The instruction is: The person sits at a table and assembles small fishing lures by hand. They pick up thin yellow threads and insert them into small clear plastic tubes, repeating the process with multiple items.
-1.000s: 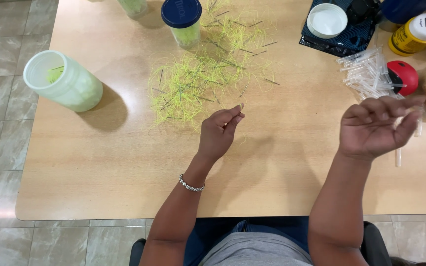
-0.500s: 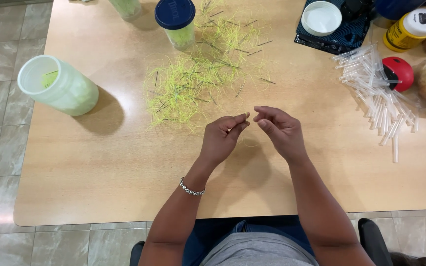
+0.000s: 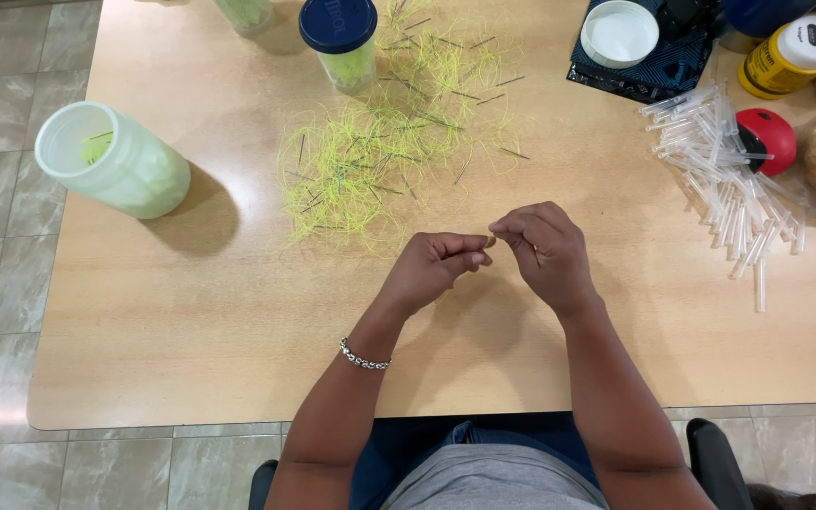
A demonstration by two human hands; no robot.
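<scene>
Head view, looking down on a wooden table (image 3: 191,312).

Left hand (image 3: 432,269): fingers curled, thumb and forefinger pinched shut at a tiny yellowish piece (image 3: 489,242); beaded bracelet (image 3: 364,356) on the wrist.

Right hand (image 3: 548,250): closed into a pinch, fingertips meeting the same piece from 3 o'clock. Which hand truly bears it cannot be told; it sits between both sets of fingertips, above the table, at the centre of the view.

Pile of yellow-green threads (image 3: 380,151): loose tangle with darker short strands, at 11 o'clock of the hands, near them but apart.

Translucent jar (image 3: 115,162): open, pale green, at 9 o'clock of the pile, well apart from the hands.

Blue-lidded jar (image 3: 339,40): upright, at 12 o'clock of the pile, touching its edge.

Clear plastic tubes (image 3: 729,184): heap at 2 o'clock of the hands.

Red round object (image 3: 771,135): just beside the tubes.

Yellow bottle (image 3: 791,57): at the far right edge.

White lid (image 3: 620,33): on a dark blue cloth (image 3: 672,71).
</scene>
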